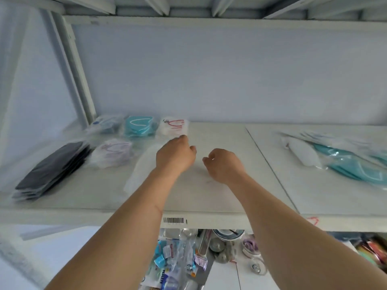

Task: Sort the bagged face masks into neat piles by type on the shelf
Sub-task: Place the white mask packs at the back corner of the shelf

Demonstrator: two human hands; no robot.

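Shelf front edge with barcode label; bare white board lies between the side piles. Left hand and right hand hover mid-shelf, fingers loosely curled, holding nothing. Black bagged masks left; teal bagged masks right; teal pile and white red-looped pile at back.

On the white shelf, a black mask stack lies at nine o'clock; lilac, teal, blue and red-looped white bagged piles sit toward eleven. A loose teal-and-white heap sprawls at three o'clock.
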